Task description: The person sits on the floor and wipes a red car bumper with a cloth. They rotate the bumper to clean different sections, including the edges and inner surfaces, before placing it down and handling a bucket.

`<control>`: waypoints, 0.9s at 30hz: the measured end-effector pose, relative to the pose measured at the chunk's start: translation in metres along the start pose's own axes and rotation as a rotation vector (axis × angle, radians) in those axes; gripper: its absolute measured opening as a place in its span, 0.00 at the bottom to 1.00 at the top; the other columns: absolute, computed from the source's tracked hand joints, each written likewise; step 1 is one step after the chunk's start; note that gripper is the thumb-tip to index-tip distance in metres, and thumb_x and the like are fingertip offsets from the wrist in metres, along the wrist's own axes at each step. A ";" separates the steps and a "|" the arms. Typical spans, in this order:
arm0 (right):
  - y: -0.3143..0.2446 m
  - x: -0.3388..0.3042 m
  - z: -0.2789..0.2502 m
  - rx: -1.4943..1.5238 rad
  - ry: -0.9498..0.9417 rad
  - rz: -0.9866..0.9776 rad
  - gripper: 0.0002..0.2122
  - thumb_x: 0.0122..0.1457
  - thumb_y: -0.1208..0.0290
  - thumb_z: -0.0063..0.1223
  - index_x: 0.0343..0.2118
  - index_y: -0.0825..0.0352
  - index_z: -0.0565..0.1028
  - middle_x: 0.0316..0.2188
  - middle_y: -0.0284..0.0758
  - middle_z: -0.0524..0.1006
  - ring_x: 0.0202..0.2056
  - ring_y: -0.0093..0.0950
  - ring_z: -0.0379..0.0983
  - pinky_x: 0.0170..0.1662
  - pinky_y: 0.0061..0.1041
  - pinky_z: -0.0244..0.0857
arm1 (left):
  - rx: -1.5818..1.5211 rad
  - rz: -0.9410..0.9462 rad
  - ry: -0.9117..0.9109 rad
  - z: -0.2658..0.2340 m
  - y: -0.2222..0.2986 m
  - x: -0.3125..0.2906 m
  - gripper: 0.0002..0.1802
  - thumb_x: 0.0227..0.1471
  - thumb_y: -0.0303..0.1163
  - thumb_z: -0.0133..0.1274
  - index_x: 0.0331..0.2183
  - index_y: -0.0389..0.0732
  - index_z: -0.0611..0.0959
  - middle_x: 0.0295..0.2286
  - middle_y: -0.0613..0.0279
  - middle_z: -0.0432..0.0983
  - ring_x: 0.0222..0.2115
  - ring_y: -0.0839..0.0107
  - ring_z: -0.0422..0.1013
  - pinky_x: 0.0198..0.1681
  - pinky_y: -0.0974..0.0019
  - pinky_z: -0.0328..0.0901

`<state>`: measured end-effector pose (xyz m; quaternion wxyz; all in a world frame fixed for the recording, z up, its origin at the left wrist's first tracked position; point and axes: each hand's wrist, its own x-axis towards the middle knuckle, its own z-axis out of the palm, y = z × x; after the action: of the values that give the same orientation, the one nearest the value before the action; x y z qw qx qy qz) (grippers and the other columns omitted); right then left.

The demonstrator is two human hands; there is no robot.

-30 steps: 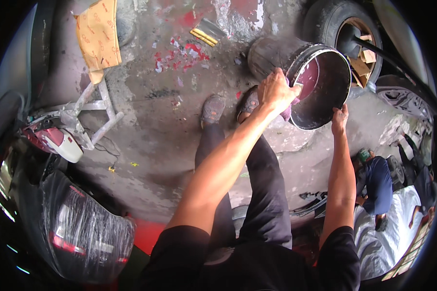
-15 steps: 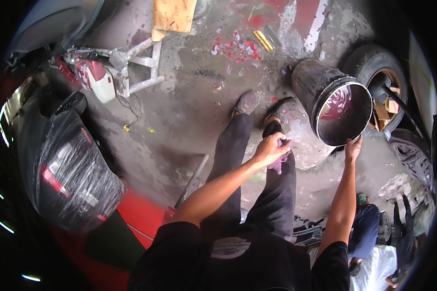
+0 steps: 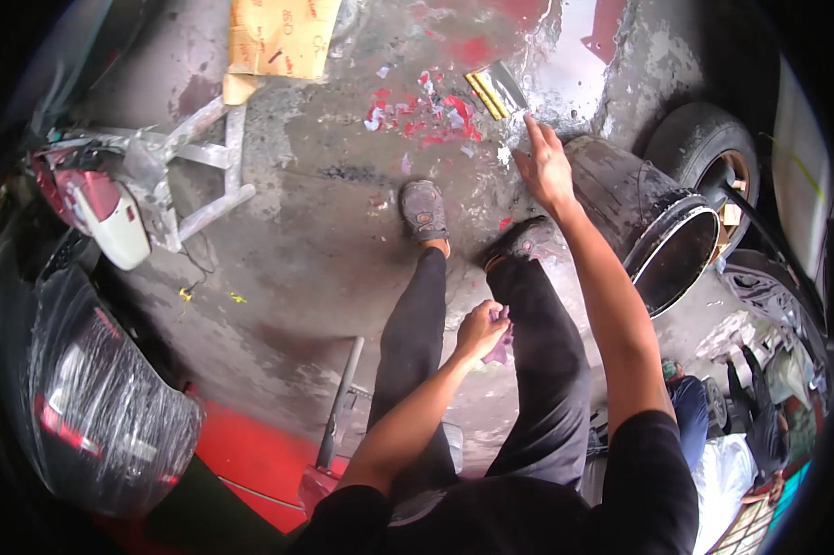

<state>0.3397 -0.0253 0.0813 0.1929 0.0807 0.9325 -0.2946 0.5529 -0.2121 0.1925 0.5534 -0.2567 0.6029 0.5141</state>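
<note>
My left hand [image 3: 480,331] is closed around a small purplish rag [image 3: 501,351], held over my right knee. My right hand [image 3: 548,174] is stretched far forward with its fingers apart, the index finger pointing away from me, and nothing in it. Under its fingertips on the floor lies a flat piece with yellow strips and a see-through part [image 3: 496,92]. Beside my right forearm stands a dark, worn bucket [image 3: 611,183]; its light-rimmed mouth shows a dark inside. Whether my right hand touches anything, I cannot tell.
A tire [image 3: 699,139] lies behind the bucket at right. Brown paper [image 3: 283,35] and a grey metal stand [image 3: 215,155] are at far left. A plastic-wrapped car part [image 3: 112,398] and a red panel [image 3: 251,458] lie near left. Another person's dark-clothed leg [image 3: 691,416] shows at lower right.
My right hand has left the bucket's rim and reached forward and left. The bucket's mouth has turned away from view. My left hand, with the rag, has drawn back toward me.
</note>
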 end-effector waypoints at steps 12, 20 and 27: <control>0.077 0.144 0.179 -0.314 0.135 0.197 0.40 0.53 0.53 0.65 0.67 0.59 0.61 0.49 0.49 0.73 0.50 0.48 0.73 0.52 0.50 0.67 | -0.324 -0.030 -0.158 -0.063 0.068 0.004 0.15 0.64 0.34 0.56 0.46 0.33 0.77 0.27 0.61 0.80 0.23 0.78 0.75 0.27 0.69 0.71; -0.003 -0.015 0.098 0.151 0.351 0.217 0.26 0.54 0.75 0.55 0.58 0.68 0.67 0.39 0.50 0.74 0.41 0.49 0.72 0.45 0.45 0.68 | -0.499 -0.016 -0.081 -0.054 0.026 0.034 0.16 0.60 0.25 0.57 0.49 0.34 0.76 0.36 0.53 0.81 0.26 0.69 0.79 0.32 0.64 0.76; -0.023 -0.181 -0.179 0.283 0.471 0.327 0.33 0.54 0.77 0.60 0.65 0.66 0.61 0.44 0.49 0.69 0.47 0.47 0.70 0.53 0.44 0.67 | 0.032 -0.053 -0.109 -0.041 -0.003 -0.048 0.15 0.55 0.25 0.60 0.46 0.35 0.83 0.36 0.63 0.81 0.36 0.77 0.75 0.42 0.71 0.69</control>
<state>0.4432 0.0532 0.3020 0.0034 0.3214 0.8759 -0.3598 0.5513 -0.2621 0.2304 0.6027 -0.2353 0.5732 0.5029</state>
